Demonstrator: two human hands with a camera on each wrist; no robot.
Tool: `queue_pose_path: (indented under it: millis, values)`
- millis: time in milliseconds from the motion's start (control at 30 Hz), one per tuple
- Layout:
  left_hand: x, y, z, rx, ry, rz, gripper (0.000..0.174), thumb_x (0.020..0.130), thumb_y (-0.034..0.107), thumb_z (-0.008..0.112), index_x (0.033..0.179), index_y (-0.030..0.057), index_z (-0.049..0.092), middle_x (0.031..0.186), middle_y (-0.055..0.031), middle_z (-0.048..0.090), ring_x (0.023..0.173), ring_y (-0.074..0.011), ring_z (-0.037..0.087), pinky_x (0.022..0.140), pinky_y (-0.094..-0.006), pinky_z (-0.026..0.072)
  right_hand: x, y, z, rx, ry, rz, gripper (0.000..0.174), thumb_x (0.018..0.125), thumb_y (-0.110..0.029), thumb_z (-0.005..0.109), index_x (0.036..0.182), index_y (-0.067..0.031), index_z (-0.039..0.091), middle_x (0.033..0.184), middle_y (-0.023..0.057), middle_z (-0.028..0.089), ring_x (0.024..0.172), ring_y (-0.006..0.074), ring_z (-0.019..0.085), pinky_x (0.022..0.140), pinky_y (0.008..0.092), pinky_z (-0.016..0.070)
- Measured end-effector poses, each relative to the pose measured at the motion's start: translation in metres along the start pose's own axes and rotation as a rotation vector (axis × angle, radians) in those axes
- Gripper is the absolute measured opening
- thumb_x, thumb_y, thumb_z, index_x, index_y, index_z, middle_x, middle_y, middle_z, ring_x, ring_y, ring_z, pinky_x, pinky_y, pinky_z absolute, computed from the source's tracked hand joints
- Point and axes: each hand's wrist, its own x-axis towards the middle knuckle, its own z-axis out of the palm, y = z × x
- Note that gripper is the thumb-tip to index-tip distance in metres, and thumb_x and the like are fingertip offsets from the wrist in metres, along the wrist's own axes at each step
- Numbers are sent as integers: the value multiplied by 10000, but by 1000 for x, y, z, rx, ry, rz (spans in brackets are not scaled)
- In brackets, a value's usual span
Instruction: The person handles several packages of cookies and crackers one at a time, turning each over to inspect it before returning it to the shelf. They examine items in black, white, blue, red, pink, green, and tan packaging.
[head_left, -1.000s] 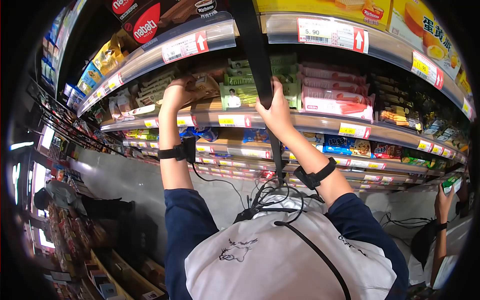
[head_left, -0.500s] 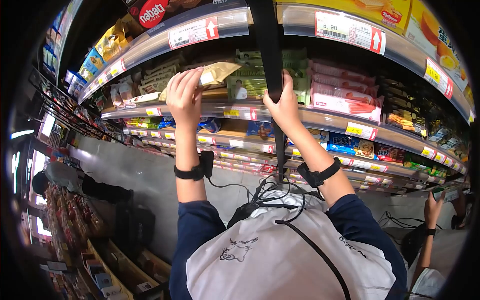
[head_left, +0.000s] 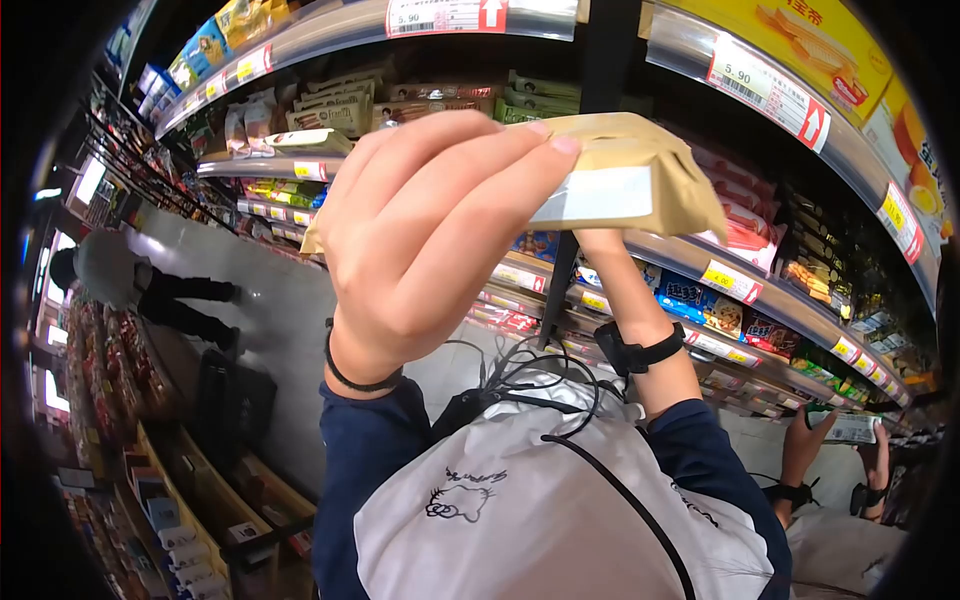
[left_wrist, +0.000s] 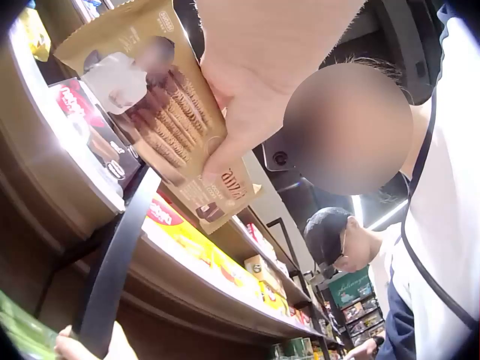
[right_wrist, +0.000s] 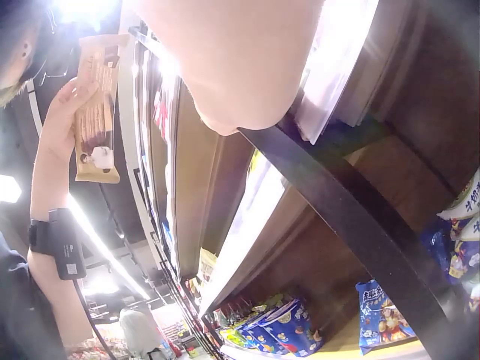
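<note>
Raised close to the head camera, my left hand (head_left: 420, 235) pinches a tan snack pack (head_left: 650, 150) with a white label on its back. The left wrist view shows the front of the pack (left_wrist: 169, 112), printed with brown sticks, and the left thumb lying over it. In the right wrist view, the left hand (right_wrist: 61, 112) holds the pack (right_wrist: 97, 124) upright, away from the shelves. My right hand (left_wrist: 120, 346) grips the black upright post (left_wrist: 112, 281), fingers showing on both sides; in the head view the pack hides most of this hand (head_left: 600, 242).
Shelves carry green and pink snack packs (head_left: 740, 225), blue packs (head_left: 685, 292) and yellow boxes (head_left: 800, 45). Cables (head_left: 530, 372) hang before the chest. One person (head_left: 105, 270) stands in the aisle at left; another person's hands (head_left: 835, 440) hold something at lower right.
The left hand has lifted the tan pack from the shelf up towards the head camera. The right hand has stayed at the post, while the head view has shifted.
</note>
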Motion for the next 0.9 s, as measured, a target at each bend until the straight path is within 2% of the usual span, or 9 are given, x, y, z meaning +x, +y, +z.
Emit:
queue_pose_path:
  millis: [67,167,300,400,533,567,633,733,900]
  values:
    - [1,-1,1,-23,-19,-9,420,543,-2,683,959,2,626,891,-120,669,789,-291,625,697,-337,491,-12,-8,17,-799,-2,-224,378,942,-308,457,1239,-75,439,1257,101,477,1144,204,463,974,347,377]
    - [0,-4,3,-40,-49,-13,423,544,12,681,964,20,627,906,-100,670,802,-288,622,694,-337,491,-4,-4,10,-907,31,-283,437,828,-145,626,1233,-55,488,1210,101,545,1110,217,525,961,341,407]
    - [-2,-3,4,-23,-85,-59,446,525,7,689,966,40,631,911,-74,668,817,-272,618,690,-331,488,-1,2,6,-935,140,-317,431,798,-157,655,1188,-42,513,1188,116,553,1090,246,539,938,353,416]
    - [-3,-3,3,9,-143,-135,447,534,-13,701,971,46,632,911,-68,661,828,-249,617,698,-313,481,3,10,-10,-1266,135,-546,516,766,-139,662,1220,-14,450,1132,165,562,1015,303,574,869,376,448]
    - [-29,-44,16,7,-151,-471,406,609,-22,707,998,46,616,909,-90,643,816,-254,608,717,-301,466,-3,3,-1,-1146,160,-534,632,732,-87,621,1275,11,313,1031,212,569,897,349,601,754,380,475]
    - [-39,-62,22,26,-136,-546,385,635,-20,703,1003,44,610,908,-100,638,823,-263,603,732,-307,459,-4,4,-2,-1187,162,-583,608,752,-61,617,1273,-13,306,892,79,575,780,173,577,733,295,466]
    - [-57,-93,28,45,-160,-482,355,648,30,703,983,97,606,774,-67,590,694,-254,531,730,-362,413,-4,3,-2,-1149,147,-553,591,759,-62,603,1272,-19,312,893,88,573,790,177,577,736,294,463]
    - [-82,-123,34,124,-286,-425,422,634,12,697,1033,90,585,802,-85,590,795,-278,545,775,-372,415,-4,1,1,-1134,159,-564,608,720,-77,627,1255,-14,345,963,187,590,806,335,625,693,375,494]
    - [-86,-139,47,164,-611,-351,337,659,-1,655,973,92,575,821,-75,605,851,-269,568,795,-368,417,-6,1,2,-1122,172,-550,597,712,-78,634,1241,-25,363,953,173,596,801,326,627,686,383,497]
